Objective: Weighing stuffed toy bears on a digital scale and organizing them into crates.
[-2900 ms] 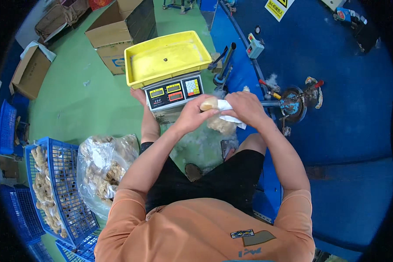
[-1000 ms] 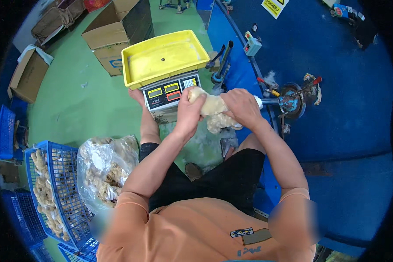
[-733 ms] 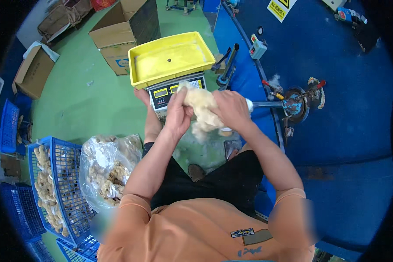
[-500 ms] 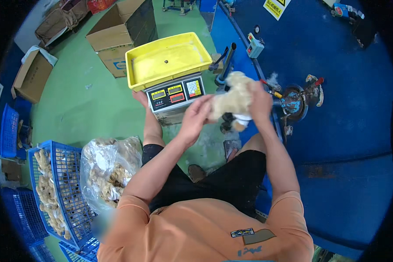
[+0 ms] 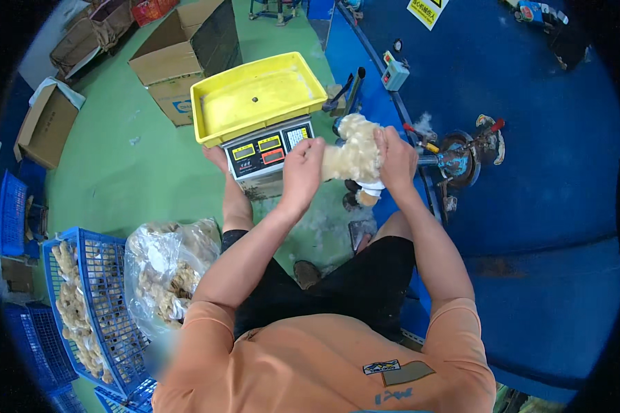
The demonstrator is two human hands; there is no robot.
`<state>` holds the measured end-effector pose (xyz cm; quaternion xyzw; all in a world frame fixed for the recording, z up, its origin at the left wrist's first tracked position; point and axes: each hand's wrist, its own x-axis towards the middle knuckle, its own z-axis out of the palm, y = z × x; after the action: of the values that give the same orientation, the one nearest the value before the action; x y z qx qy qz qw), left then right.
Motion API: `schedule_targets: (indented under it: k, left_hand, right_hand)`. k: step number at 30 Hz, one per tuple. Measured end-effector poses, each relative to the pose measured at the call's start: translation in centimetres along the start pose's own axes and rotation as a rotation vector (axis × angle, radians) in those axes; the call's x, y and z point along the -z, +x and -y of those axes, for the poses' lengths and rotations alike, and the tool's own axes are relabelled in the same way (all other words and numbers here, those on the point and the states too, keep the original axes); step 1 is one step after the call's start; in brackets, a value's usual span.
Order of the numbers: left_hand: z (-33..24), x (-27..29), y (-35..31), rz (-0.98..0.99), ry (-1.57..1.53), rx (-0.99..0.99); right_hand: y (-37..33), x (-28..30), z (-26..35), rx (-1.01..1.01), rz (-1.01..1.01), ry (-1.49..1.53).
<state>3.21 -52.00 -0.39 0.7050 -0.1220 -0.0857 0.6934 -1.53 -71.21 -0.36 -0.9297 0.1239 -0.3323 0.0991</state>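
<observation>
Between my hands is a cream plush toy point(image 5: 353, 153), fluffy, with a white patch and a tan end hanging underneath. My left hand point(image 5: 303, 172) is closed on the toy's left end, its fingers curled together. My right hand point(image 5: 397, 162) grips the toy's right side, beside a short blue pipe point(image 5: 428, 160) that sticks out from the blue machine. The fingers and palm cover where toy and pipe come together, so I cannot tell whether they touch. Just left of the toy stands a digital scale point(image 5: 258, 157) topped by a yellow tray point(image 5: 213, 134) holding one small dark object.
To my left, a clear plastic bag point(image 5: 148, 241) of tan plush pieces leans by a blue crate point(image 5: 103, 275) of similar ones. An open cardboard box point(image 5: 172, 89) stands behind the scale. The blue machine panel point(image 5: 530, 193) rises at right, with a red-handled valve point(image 5: 486, 138).
My left hand has closed from loose, spread fingers onto the toy's left end. The toy has shifted slightly left. My right hand keeps its hold.
</observation>
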Motion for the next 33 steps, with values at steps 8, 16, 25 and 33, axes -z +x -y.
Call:
schedule_targets:
  k: [8, 16, 25, 33]
  left_hand:
    - [2.1, 2.5, 0.3, -0.009, -0.142, 0.026]
    - [2.3, 6.7, 0.0, 0.160, 0.231, -0.214]
    - [3.3, 3.2, -4.1, 0.255, 0.494, -0.257]
    - [2.3, 3.3, -1.9, 0.182, 0.368, -0.337]
  right_hand:
    - [0.1, -0.5, 1.6, 0.008, 0.063, -0.015]
    - [0.8, -0.1, 4.1, 0.047, 0.223, 0.019]
    - [1.1, 0.0, 6.6, 0.167, 0.386, 0.060]
    - [1.0, 0.1, 6.4, 0.019, 0.251, 0.243]
